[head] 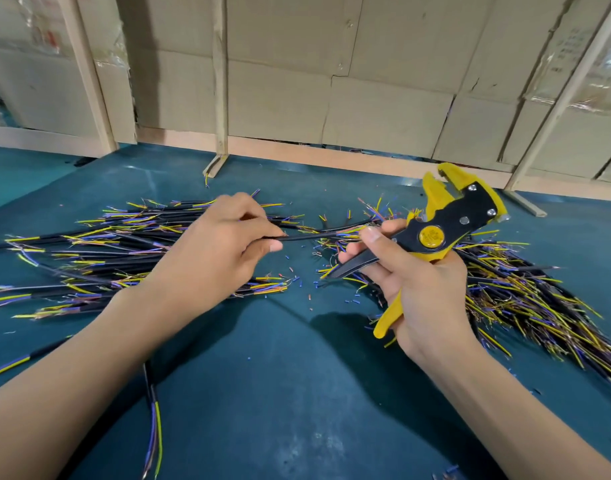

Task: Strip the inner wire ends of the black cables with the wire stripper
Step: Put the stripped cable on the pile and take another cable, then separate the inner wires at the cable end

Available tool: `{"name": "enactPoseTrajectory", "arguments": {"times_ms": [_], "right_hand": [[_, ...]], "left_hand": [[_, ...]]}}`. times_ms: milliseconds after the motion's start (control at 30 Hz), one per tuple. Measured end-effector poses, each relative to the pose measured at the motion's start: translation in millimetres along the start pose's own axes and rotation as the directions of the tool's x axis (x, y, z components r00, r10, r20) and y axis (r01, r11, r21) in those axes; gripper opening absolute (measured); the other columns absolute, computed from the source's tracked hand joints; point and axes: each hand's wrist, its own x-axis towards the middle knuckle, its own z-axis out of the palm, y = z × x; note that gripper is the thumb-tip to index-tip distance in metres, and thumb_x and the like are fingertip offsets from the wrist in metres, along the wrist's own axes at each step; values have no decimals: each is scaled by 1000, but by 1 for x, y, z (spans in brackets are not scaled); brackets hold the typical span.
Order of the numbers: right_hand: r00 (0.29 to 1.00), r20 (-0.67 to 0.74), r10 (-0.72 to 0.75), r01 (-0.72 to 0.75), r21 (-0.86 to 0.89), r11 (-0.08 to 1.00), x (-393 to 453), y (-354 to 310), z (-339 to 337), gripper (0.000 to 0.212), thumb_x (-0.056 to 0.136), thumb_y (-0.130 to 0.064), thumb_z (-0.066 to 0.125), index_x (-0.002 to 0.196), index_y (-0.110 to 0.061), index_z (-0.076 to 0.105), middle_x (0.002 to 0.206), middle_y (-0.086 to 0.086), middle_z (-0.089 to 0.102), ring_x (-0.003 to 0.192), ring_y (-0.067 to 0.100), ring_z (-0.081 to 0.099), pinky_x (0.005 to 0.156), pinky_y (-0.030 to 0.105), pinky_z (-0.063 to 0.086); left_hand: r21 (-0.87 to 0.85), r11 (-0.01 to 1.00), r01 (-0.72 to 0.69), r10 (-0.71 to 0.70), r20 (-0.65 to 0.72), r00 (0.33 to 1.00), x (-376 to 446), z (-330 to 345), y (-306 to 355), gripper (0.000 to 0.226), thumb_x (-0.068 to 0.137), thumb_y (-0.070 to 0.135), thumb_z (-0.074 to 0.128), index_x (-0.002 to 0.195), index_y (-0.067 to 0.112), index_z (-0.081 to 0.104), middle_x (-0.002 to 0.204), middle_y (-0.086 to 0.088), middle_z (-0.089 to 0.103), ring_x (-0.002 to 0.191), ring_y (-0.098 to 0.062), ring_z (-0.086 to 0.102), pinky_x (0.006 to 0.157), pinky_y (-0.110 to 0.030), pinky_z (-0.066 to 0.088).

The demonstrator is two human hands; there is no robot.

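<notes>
Centrally, one black cable held level above the worktop, spanning the gap between both hands. Round, smooth black sheath; at its right end a short fan of thin yellow, blue and purple inner wires, just beside the right fingertips. Left hand pinching the cable's left part between thumb and curled fingers. Right hand wrapped around the wire stripper, fingers curled over its handles, index finger stretched toward the cable's wire end. Stripper body black with three silver rivets and a round yellow dial; jaw head and handle grips yellow plastic, head pointing up and away, jaws parted; black handle tip and yellow handle end sticking out on either side of the palm. Left pile of cables spread flat behind and beneath the left hand, partly hidden by it. Right pile of cables denser, with frayed coppery strands, behind the right hand and stripper. Small bits of coloured insulation scattered between the piles. Worktop covered in dull teal sheeting. Cardboard panels and pale wooden battens standing along the far edge.
</notes>
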Motion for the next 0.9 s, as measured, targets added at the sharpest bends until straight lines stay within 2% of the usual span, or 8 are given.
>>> {"name": "enactPoseTrajectory", "arguments": {"times_ms": [100,167,233,300,367,467,567,900], "right_hand": [[1000,-8,-2,2,14,1000,0,-1,1,14,87,4,73,91,-2,61,80,15,63,70,38,68,81,59,59],[1000,8,5,-5,-5,1000,-1,-1,1,15,85,2,75,93,2,62,82,20,64,70,39,69,78,55,60],[999,48,21,-18,-67,998,-3,0,1,15,84,-2,75,92,4,65,84,21,68,71,41,70,75,53,60],[993,104,60,-47,-118,992,-7,1,4,6,81,-7,75,84,-6,70,88,24,71,70,41,70,72,49,60],[979,173,112,-90,-134,987,-11,2,8,4,81,-8,74,80,-10,71,92,27,72,69,41,70,70,48,60],[959,230,167,-134,-152,979,-15,6,10,14,78,-5,76,87,-2,65,87,34,68,67,42,69,70,52,59],[956,246,158,-125,-147,981,-16,5,10,17,76,-1,77,88,-2,64,78,26,67,67,43,69,72,55,59],[988,136,68,-48,-145,988,-10,2,5,14,86,11,69,84,-3,65,76,21,69,65,40,68,73,54,62]], "left_hand": [[-20,993,113,-113,1,994,2,-2,-3,10,91,12,72,101,13,77,94,-6,67,86,-29,62,86,-45,50],[-313,901,302,-315,8,949,4,-4,1,4,91,21,73,92,20,77,87,-4,72,78,-18,66,80,-39,54],[-747,532,398,-432,165,887,5,-5,11,8,87,27,73,87,21,78,87,-15,72,66,-15,64,66,-30,57],[-899,165,406,-410,312,857,5,-4,18,15,82,27,72,93,19,79,80,-15,65,65,-15,63,62,-27,56],[-910,28,414,-376,374,848,5,0,24,18,82,25,70,97,18,78,77,-4,63,67,-15,64,63,-28,55],[-909,-23,417,-343,399,850,4,8,31,21,81,19,72,101,18,77,79,-1,69,70,-14,68,66,-29,57],[-903,-29,429,-315,415,854,4,9,32,28,76,18,80,104,19,77,86,-2,72,72,-15,69,68,-29,57],[-844,50,535,-227,512,829,5,1,26,28,80,15,75,108,11,77,77,-1,63,68,-14,63,69,-28,56]]}}
